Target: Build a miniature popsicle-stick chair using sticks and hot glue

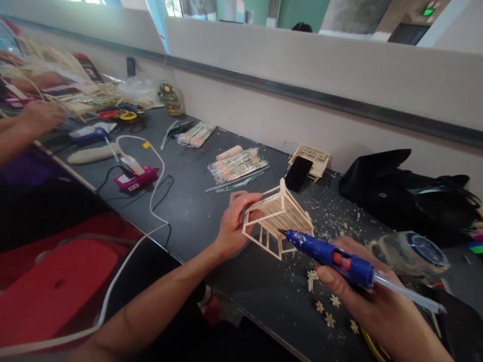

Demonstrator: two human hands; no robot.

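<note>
Two bare hands work over the dark grey tabletop [196, 201], which is strewn with pale wood shavings. The left hand [234, 223] curls around one end of a small pale wooden-stick frame model [277, 218], thumb on top and fingers tucked beneath, holding it tilted just above the table surface. The right hand [362, 296] is wrapped tight around the grip of a blue hot-glue gun with an orange trigger [332, 259], a clear glue stick poking out of its rear; the nozzle tip touches the lower edge of the model (whether glue is flowing cannot be told). Several small star-shaped wooden pieces [326, 306] lie on the table just below the right hand. Behind the model a black phone [298, 173] leans against a flat lattice panel of light wood [315, 156]. Clear plastic packets of thin wooden sticks [237, 166] lie farther left, near a pink device with a white cable [134, 178]. A black bag [407, 196] sits against the wall at right, with a roll of clear tape [413, 251] near it. At far left, another person's hand [39, 118] rests among similar materials.
</note>
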